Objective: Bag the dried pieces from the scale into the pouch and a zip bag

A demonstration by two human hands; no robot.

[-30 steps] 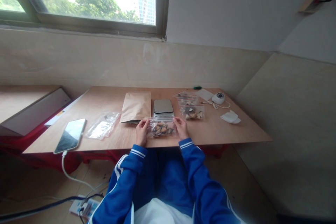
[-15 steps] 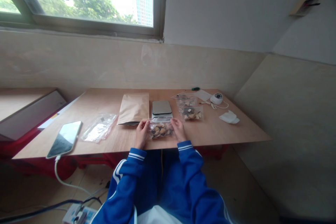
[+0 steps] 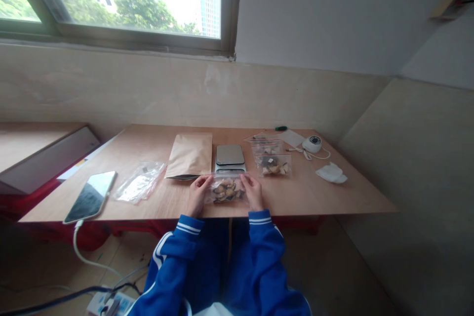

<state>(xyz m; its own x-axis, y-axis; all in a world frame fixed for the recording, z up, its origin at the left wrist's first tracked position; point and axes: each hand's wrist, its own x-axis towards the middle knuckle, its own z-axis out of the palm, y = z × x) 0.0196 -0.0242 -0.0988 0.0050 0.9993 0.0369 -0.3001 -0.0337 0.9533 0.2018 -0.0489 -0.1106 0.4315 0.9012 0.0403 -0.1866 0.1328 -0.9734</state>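
Note:
A clear zip bag [image 3: 227,190] with brown dried pieces, perhaps mushrooms, is at the table's front edge. My left hand [image 3: 199,194] pinches its upper left corner, and my right hand [image 3: 253,192] pinches the upper right one. Just behind the bag sits a small kitchen scale [image 3: 230,155] with a bare metal plate. A brown paper pouch [image 3: 190,155] lies left of the scale, its dark mouth facing me. To the right, several filled zip bags [image 3: 273,165] overlap in a row.
Flat clear bags [image 3: 139,182] and a phone [image 3: 91,196] on a charging cable lie on the left of the wooden table [image 3: 296,197]. At the right are a crumpled tissue [image 3: 332,173], a white round camera-like device [image 3: 312,143] with a cord, and a green-handled tool [image 3: 281,128].
The view has shifted slightly. Both hands still pinch the bag's top corners; the bag now sits a little lower in view and its top edge looks straighter.

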